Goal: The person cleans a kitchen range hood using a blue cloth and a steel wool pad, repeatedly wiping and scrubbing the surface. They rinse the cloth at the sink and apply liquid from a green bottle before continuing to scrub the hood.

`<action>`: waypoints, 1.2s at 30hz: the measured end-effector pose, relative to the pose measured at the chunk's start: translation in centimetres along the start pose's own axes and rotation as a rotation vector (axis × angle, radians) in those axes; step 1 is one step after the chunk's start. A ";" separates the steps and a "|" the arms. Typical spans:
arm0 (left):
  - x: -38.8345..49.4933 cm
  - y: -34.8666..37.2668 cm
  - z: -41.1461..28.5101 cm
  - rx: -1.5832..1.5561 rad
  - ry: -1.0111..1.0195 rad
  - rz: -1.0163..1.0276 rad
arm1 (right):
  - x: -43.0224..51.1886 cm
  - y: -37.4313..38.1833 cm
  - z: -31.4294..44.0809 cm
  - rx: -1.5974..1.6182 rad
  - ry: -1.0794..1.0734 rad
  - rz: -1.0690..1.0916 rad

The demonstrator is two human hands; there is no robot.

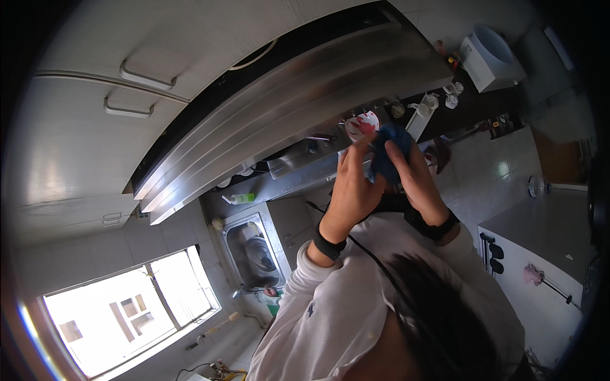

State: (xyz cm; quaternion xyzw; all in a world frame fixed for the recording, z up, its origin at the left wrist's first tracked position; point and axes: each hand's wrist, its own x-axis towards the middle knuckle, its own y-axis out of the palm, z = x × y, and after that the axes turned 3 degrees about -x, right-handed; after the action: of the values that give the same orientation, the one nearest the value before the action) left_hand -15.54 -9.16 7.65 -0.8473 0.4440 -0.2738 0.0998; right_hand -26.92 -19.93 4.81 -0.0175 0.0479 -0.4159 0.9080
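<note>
A dark blue cloth (pixel 391 155) is bunched up between my two hands in front of my chest. My left hand (pixel 355 185) presses against its left side with the fingers bent. My right hand (pixel 414 176) grips the cloth from the right, thumb lying across its front. Just beyond the cloth sits a white bowl with red patterning (pixel 362 125), partly covered by my left fingers. The fingertips on the far side of the cloth are hidden.
A steel range hood (pixel 295 100) spans the upper view over a stove (pixel 305 157). To the left are a green-labelled pump bottle (pixel 240 198) and a steel sink (pixel 252 252). A white appliance (pixel 493 59) stands far right. A black cable (pixel 371 257) runs over my shirt.
</note>
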 end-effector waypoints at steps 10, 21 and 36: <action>-1.3 -7.3 2.8 -0.050 0.007 -0.553 | 6.0 3.8 0.6 -0.542 -0.796 -0.468; -0.8 -7.3 2.8 -0.005 0.111 -0.566 | 4.3 -3.6 3.5 -0.562 -0.818 -0.631; -1.6 -9.0 3.2 0.049 0.098 -0.718 | 14.7 -14.3 2.1 -0.275 -0.554 -0.439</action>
State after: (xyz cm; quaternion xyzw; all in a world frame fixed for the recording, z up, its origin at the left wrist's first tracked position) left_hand -8.21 -2.77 8.11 -0.9324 0.1159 -0.3424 -0.0040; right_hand -27.93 -40.40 6.90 -0.2609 -0.1488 -0.5697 0.7650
